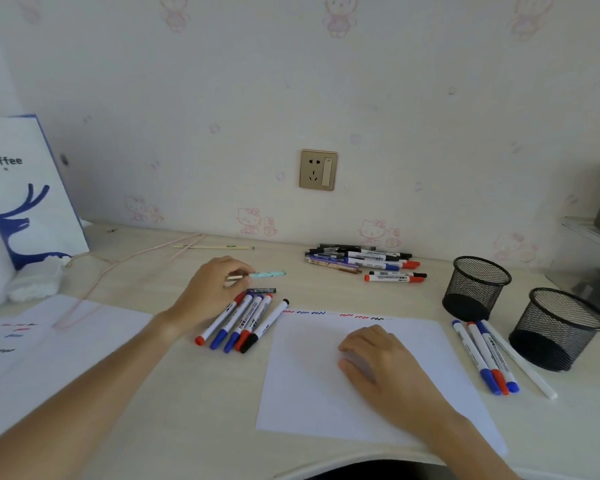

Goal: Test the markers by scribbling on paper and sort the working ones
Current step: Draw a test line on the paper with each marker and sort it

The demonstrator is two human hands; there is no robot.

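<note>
desk [174,393]: pale matt wood-look
paper [312,386]: matt white
cups [476,285], right of paper: black wire mesh
markers [243,323]: glossy plastic

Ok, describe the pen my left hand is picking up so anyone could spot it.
Start at the wall socket and drop to the desk. The left hand pinches a pale turquoise pen, alone behind the marker row; the neighbours are white-barrelled.

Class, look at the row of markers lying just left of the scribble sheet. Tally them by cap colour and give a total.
Red-capped markers: 2
Blue-capped markers: 2
Black-capped marker: 1
Total: 5
</note>
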